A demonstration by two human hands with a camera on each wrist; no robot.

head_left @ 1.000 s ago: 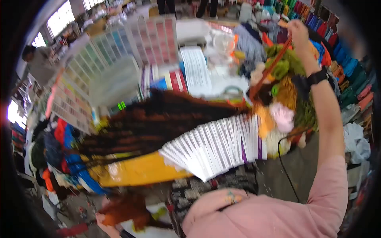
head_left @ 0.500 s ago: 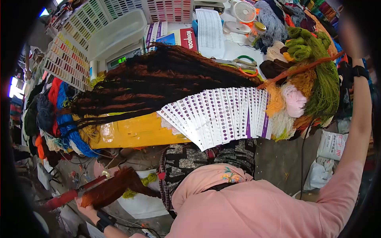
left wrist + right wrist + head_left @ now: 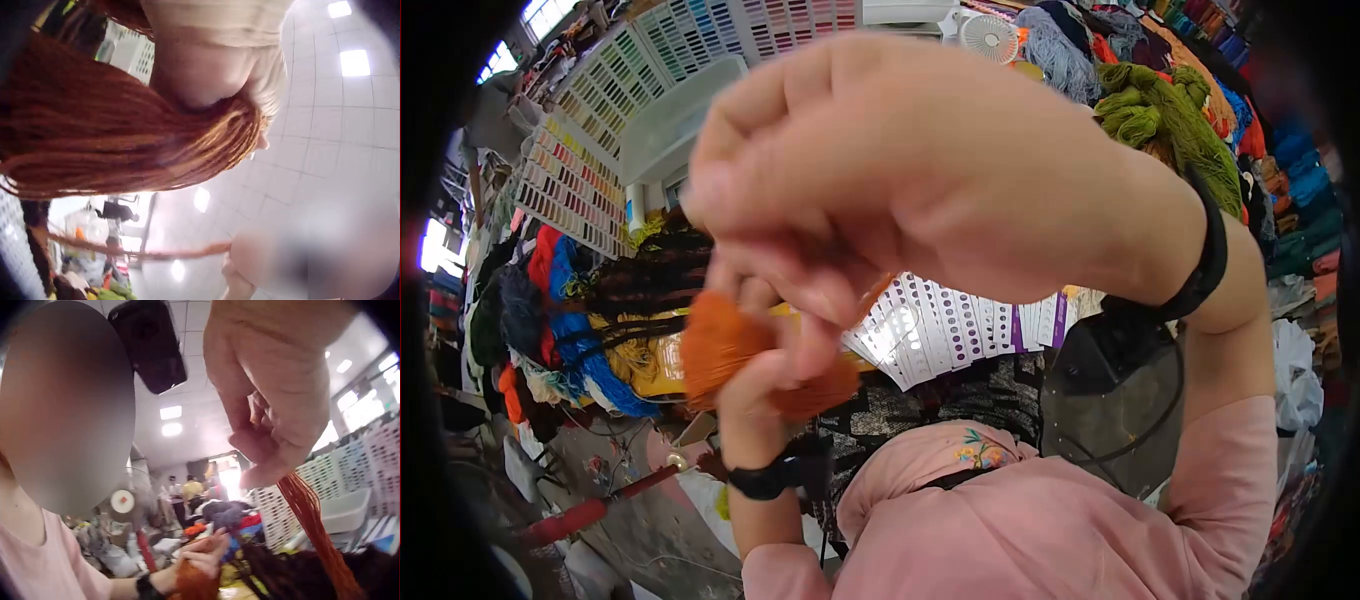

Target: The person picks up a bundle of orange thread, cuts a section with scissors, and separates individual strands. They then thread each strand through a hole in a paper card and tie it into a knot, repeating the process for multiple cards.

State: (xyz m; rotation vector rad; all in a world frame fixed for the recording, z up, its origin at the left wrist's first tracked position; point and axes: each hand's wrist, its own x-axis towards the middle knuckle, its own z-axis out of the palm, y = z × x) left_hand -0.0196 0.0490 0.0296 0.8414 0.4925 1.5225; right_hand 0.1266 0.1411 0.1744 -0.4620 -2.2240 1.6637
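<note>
My right hand (image 3: 920, 170) is raised close in front of the head camera and covers much of the table. In the right wrist view, its fingertips pinch thin rust-orange yarn strands (image 3: 312, 519) that run down toward the dark yarn. Just below it in the head view, my left hand (image 3: 752, 400) grips a thick rust-orange skein of yarn (image 3: 720, 345). The left wrist view shows this skein (image 3: 125, 137) bunched in the hand, its strands hanging loose. A long dark brown-black bundle of yarn (image 3: 640, 285) lies on the table, partly hidden behind my hands.
White shade cards (image 3: 970, 315) fan out at the table's near edge. Colour charts (image 3: 580, 170) stand behind a clear plastic bin (image 3: 660, 130). Olive yarn (image 3: 1160, 110) is heaped at right, blue yarn (image 3: 565, 290) at left. A small white fan (image 3: 990, 38) stands at the back.
My right hand has swung from the far right, where it held a strand stretched out, to the centre near the camera. My left hand has risen from the lower left with its skein.
</note>
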